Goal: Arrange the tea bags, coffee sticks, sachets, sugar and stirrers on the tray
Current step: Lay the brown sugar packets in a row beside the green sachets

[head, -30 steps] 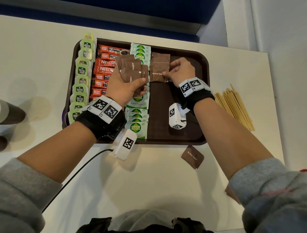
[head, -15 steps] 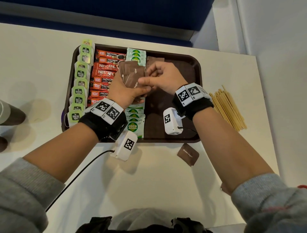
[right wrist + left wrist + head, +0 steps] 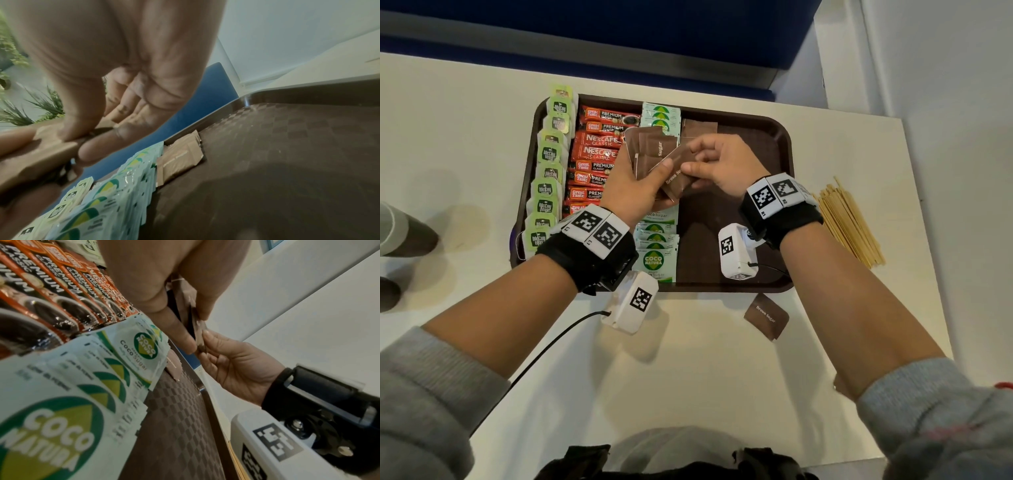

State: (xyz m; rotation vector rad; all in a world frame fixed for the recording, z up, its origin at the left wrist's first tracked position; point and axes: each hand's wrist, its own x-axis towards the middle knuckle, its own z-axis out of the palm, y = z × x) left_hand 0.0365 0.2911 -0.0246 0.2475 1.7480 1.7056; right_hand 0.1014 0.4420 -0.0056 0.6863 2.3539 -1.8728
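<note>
Head view, left hand (image 3: 631,192): fingers curled round a fan of brown sugar sachets (image 3: 650,150), held above the tray (image 3: 774,137)
Head view, right hand (image 3: 722,164): thumb and fingers pinching one brown sugar sachet (image 3: 677,178) of the fan
Head view, tray rows: tea bags (image 3: 548,178) at left edge, coffee sticks (image 3: 599,154) next, Coco Natura sugar sachets (image 3: 657,253) in the middle, laid brown sachets (image 3: 698,128) at the far end
Head view, tabletop (image 3: 688,370): loose brown sachet (image 3: 766,317) just before the tray; wooden stirrers (image 3: 849,226) right of it
Left wrist view: fingertips (image 3: 205,337) of both hands meet on a sachet edge
Right wrist view: thumb (image 3: 82,113) pressed on sachet top
</note>
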